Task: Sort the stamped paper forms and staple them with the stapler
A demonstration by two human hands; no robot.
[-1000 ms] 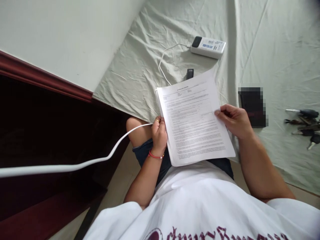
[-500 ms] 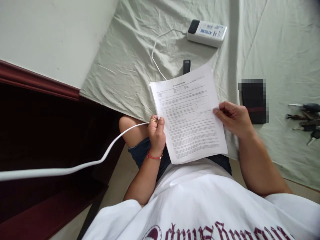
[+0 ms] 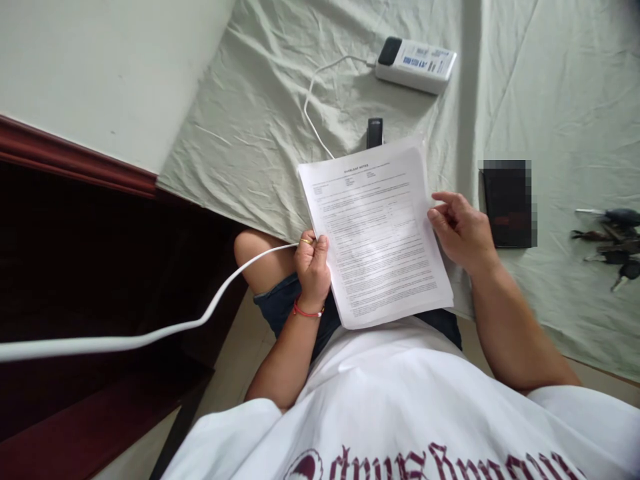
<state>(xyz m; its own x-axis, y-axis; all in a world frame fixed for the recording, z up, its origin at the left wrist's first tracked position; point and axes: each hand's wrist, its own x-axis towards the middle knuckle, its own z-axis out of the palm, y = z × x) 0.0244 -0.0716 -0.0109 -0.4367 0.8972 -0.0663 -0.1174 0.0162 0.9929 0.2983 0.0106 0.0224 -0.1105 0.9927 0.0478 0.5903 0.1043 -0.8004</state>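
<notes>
A stack of printed sheets lies tilted over my lap and the edge of the green cloth, its top page covered in small text. My left hand grips its left edge, thumb on top and the other fingers underneath. At the right edge, my right hand is beside the paper with thumb and index finger apart, holding nothing; whether the thumb tip still touches the sheet is hard to tell. A white cable runs in from the left to behind my left hand.
A white power bank with a cable plugged in rests on the green cloth. Beyond the stack's top edge lies a small black object. To the right are a dark, partly blurred-out object and a bunch of keys.
My right hand's fingers have come off the right edge of the sheets and spread apart. The lifted top right part of the page has settled flatter. My left hand keeps its hold.
</notes>
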